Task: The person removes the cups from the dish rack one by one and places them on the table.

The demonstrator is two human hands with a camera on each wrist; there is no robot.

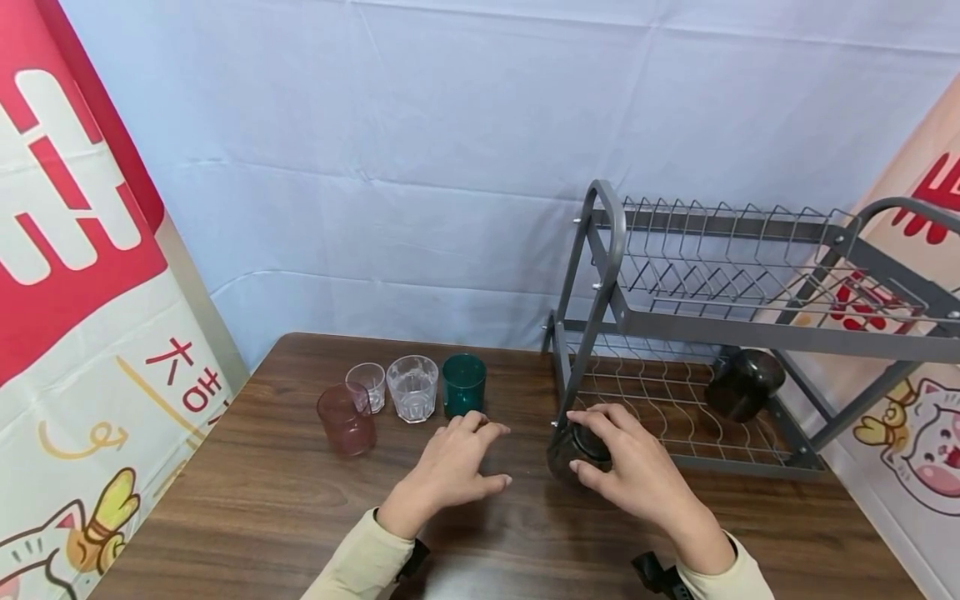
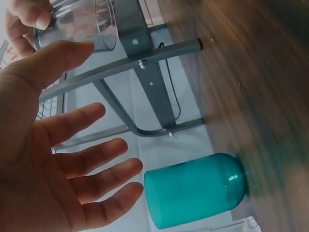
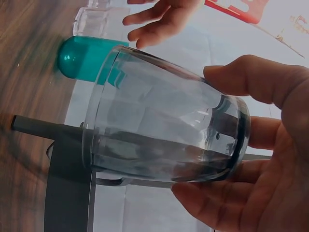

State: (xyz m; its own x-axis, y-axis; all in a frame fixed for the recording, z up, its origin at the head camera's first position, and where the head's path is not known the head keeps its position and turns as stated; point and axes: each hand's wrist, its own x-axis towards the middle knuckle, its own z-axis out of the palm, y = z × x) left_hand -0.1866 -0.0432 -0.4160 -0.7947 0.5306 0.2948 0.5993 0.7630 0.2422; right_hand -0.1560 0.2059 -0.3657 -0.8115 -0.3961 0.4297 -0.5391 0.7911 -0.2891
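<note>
My right hand (image 1: pixel 637 467) grips a smoky grey drinking glass (image 3: pixel 164 121) around its thick base, thumb on one side and fingers on the other. The glass is upside down, its rim toward the tabletop and a little above it, beside the left front leg of the dish rack (image 1: pixel 611 304). My left hand (image 1: pixel 450 471) hovers with fingers spread and nothing in it, just in front of a teal glass (image 1: pixel 464 386). In the left wrist view, a gap shows between its fingertips and the teal glass (image 2: pixel 195 191).
Left of the teal glass stand a faceted clear glass (image 1: pixel 412 389), a smaller clear glass (image 1: pixel 367 385) and a pink glass (image 1: pixel 347 421). A dark glass (image 1: pixel 745 385) sits tilted on the rack's lower wire shelf. Behind the wooden table (image 1: pixel 247 483) hangs a pale cloth (image 1: pixel 420 208).
</note>
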